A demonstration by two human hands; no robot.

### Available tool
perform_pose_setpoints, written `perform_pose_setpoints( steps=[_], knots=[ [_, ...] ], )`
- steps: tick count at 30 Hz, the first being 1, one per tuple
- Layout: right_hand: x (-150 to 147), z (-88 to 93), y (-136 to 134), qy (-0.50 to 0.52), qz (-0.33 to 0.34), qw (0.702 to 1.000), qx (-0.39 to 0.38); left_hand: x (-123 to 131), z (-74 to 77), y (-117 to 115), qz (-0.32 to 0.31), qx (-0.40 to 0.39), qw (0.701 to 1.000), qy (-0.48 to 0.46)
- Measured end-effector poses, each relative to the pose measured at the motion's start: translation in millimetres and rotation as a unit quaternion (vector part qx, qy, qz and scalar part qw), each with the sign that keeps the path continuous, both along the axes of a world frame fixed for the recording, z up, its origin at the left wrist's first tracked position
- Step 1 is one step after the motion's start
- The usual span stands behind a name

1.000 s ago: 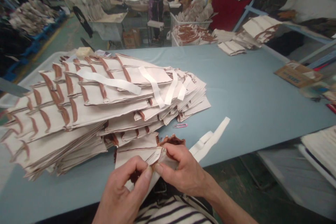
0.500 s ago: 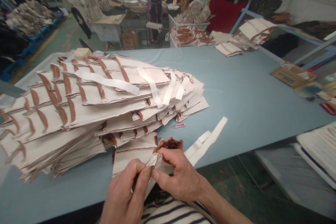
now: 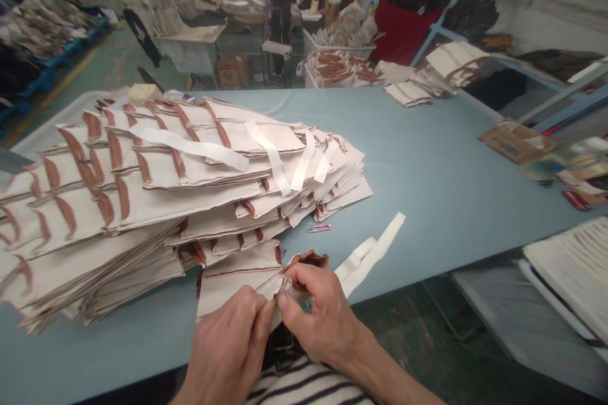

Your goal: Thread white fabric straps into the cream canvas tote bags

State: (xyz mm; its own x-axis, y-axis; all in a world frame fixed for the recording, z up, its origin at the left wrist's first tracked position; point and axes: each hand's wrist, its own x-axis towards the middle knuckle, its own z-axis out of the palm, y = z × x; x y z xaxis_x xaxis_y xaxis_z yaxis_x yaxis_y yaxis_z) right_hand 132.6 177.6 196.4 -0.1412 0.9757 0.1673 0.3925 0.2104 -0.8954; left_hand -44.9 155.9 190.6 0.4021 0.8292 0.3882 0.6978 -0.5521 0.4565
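Note:
Both hands pinch a cream fabric piece (image 3: pixel 240 275) with brown trim at the front edge of the table. My left hand (image 3: pixel 237 323) grips its near part, fingers pressed together. My right hand (image 3: pixel 318 313) pinches the cloth close beside the left fingertips; the exact edge between them is hidden. Just beyond the right hand, the brown gathered part (image 3: pixel 313 258) of the cloth bunches up. A white strip (image 3: pixel 368 256) lies folded on the table to the right. Pink-handled thread snips (image 3: pixel 318 228) rest between the hands and the big stack of cream pieces (image 3: pixel 199 209).
Several white strips (image 3: pixel 190 149) lie across the stack, which covers the table's left side. On the blue table (image 3: pixel 427 171), folded cloth (image 3: pixel 408 93) sits at the far edge and a cardboard box (image 3: pixel 515 141) at the right. A person (image 3: pixel 275 0) stands in the background beyond crates.
The left fingers have rolled over, knuckles now more upward, and the pinched cloth has shifted slightly. Both hands stay close together on it. The view has turned slightly to the right.

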Motion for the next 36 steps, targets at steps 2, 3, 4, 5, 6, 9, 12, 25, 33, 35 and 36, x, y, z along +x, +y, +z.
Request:
perform_pose_setpoints(
  steps=[2,3,4,5,6,9,12,25,33,35,36],
  knots=[
    [1,-0.7,0,-0.01,-0.002,1.0,0.022,-1,-3.7,-1,-0.005,-0.001,1.0,-0.005],
    [2,-0.4,0,-0.013,0.003,1.0,0.028,-1,-5.0,-2,-0.007,-0.005,1.0,-0.011],
    [4,0.1,0,-0.013,0.013,0.999,0.027,0,-5.8,-2,-0.008,-0.013,1.0,-0.02],
    [5,0.7,0,-0.008,0.026,0.999,0.02,1,-5.8,-3,-0.007,-0.027,0.999,-0.035],
    [7,1.1,0,-0.001,0.04,0.999,0.007,2,-4.9,-4,-0.002,-0.05,0.997,-0.054],
    [11,1.4,1,0.028,0.065,0.997,-0.043,6,2.2,-5,0.032,-0.151,0.981,-0.114],
    [14,2.2,4,0.055,0.082,0.993,-0.067,7,11.2,-2,0.049,-0.217,0.964,-0.149],
    [10,25.6,5,0.114,0.122,0.984,-0.053,-13,29.2,26,-0.112,-0.21,0.962,-0.131],
    [20,35.4,18,-0.007,0.139,0.988,0.067,-3,47.3,64,-0.174,-0.262,0.938,-0.141],
    [24,39.0,24,-0.01,0.133,0.989,0.065,-6,51.1,75,-0.162,-0.288,0.939,-0.099],
    [26,40.6,28,-0.008,0.134,0.989,0.054,-7,52.8,81,-0.157,-0.297,0.939,-0.075]
  ],
)
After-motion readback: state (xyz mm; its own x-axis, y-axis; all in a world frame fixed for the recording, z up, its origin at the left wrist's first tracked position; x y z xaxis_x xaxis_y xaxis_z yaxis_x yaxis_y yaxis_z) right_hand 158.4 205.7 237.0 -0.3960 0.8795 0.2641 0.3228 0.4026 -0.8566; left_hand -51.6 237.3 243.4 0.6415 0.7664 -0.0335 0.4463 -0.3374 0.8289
